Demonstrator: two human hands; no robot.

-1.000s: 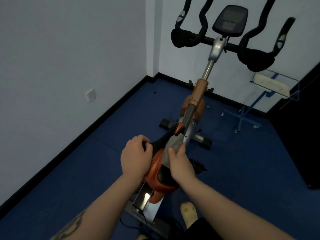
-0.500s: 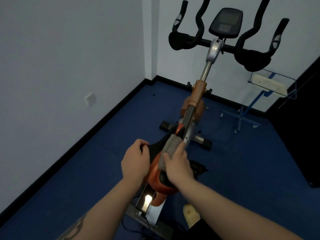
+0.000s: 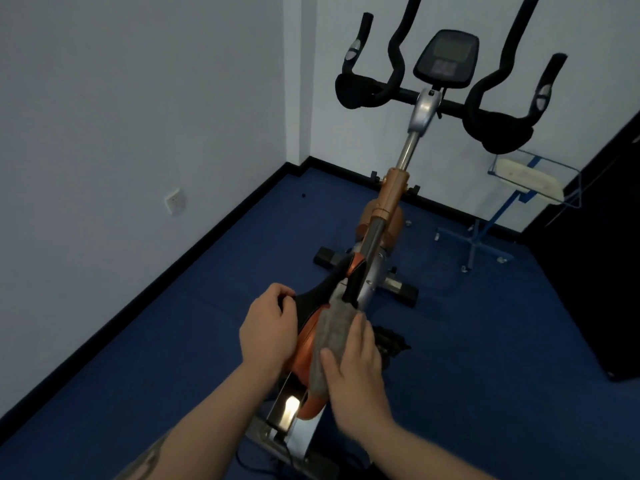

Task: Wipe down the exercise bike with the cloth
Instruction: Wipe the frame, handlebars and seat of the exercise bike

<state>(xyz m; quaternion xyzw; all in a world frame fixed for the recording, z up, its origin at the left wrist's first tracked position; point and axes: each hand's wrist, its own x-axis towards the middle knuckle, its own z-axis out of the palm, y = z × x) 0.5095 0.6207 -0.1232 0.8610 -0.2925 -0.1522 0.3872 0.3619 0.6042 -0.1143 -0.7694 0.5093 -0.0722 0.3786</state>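
left hand (image 3: pixel 268 327): fingers curled round the saddle's (image 3: pixel 313 299) left edge | right hand (image 3: pixel 356 362): fingers flat, pressing the grey cloth (image 3: pixel 330 336) onto the exercise bike (image 3: pixel 391 209) saddle | risk: cloth, pinned only by flat fingers, may bunch or slide off the curved side; handlebars (image 3: pixel 433 102) likely unwiped

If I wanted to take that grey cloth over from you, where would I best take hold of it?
Probably the cloth's far end, reached from the handlebar side. That end lies bare across the saddle, while the right hand lies over its near part. A pinch from above looks easiest, since the cloth lies flat. The left hand grips the saddle's left edge.
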